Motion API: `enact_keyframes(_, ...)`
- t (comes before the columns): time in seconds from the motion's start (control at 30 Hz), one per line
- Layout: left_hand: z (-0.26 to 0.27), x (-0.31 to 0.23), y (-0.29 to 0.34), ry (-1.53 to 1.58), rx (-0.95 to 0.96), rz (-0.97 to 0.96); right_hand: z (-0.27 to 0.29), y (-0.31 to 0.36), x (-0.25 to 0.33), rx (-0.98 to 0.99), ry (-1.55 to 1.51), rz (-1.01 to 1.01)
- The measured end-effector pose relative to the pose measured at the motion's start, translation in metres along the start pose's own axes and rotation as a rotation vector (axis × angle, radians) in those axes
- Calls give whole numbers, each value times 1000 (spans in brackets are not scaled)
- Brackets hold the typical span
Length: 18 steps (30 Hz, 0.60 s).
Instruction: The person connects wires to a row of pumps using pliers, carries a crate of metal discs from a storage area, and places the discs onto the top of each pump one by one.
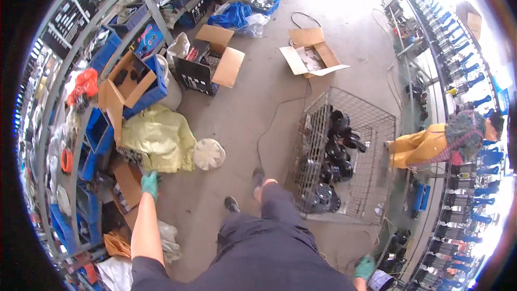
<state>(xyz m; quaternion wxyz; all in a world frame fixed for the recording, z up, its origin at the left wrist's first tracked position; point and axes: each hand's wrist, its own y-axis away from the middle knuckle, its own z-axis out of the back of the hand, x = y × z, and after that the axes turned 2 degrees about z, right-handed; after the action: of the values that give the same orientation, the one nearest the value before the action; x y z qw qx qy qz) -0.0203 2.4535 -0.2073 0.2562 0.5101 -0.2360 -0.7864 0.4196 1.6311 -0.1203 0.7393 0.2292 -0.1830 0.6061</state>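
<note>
My left hand (149,184), in a green glove, reaches forward at the left, fingers loosely extended and nothing visible in them. It is next to the lower edge of a pale yellow woven sack (161,137) and above an open cardboard box (128,183); whether it touches either I cannot tell. My right hand (365,268), also green-gloved, hangs low at the right, near dark parts (396,250) and a white cylinder-like container (381,280). Its fingers are too small and unclear to read. My feet are apart on the concrete floor, as in a stride.
A wire mesh cage (371,172) with black metal parts stands front right. Open cartons (315,56) lie ahead, with a cable (277,113) along the floor. A round whitish disc (209,154) sits by the sack. Shelves with blue bins line the left; a person (431,143) works at the right racks.
</note>
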Motion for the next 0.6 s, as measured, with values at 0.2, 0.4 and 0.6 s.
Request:
enact_keyframes(0.2, -138, -99, -154, -172, 350, -225, -133, -109, 333, 173, -147, 305)
enact_keyframes(0.4, -206, -100, -177, -193, 362, 2, -296, -191, 633, 486, -109, 664)
enact_keyframes(0.6, -233, -109, -172, -141, 254, 547, -437, -282, 846, 785, 94, 953)
